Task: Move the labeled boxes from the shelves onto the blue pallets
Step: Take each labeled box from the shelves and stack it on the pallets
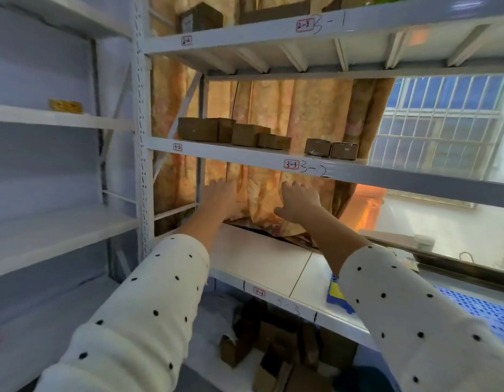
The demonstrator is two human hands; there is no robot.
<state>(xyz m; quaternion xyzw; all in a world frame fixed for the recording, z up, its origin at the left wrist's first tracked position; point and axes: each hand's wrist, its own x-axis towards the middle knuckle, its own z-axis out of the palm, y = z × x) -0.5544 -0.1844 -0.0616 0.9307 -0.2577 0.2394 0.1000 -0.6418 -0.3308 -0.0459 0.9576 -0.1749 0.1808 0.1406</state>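
Several brown cardboard boxes (233, 134) stand in a row on the white shelf (386, 172) marked 3-2 and 3-3, with two more small boxes (331, 148) to their right. Both my arms, in white dotted sleeves, reach under that shelf. My left hand (221, 195) and my right hand (300, 200) are raised side by side with fingers spread, in front of the orange curtain, holding nothing. They hover just below the shelf's front beam, above the white lower shelf board (259, 258). More brown boxes (256, 340) lie on the bottom level.
A top shelf (273, 32) carries larger boxes (201, 17). A bare white rack (55, 120) stands to the left. An orange curtain (287, 114) hangs behind the shelves, with a barred window (443, 123) at right. A blue perforated pallet (476, 309) shows at lower right.
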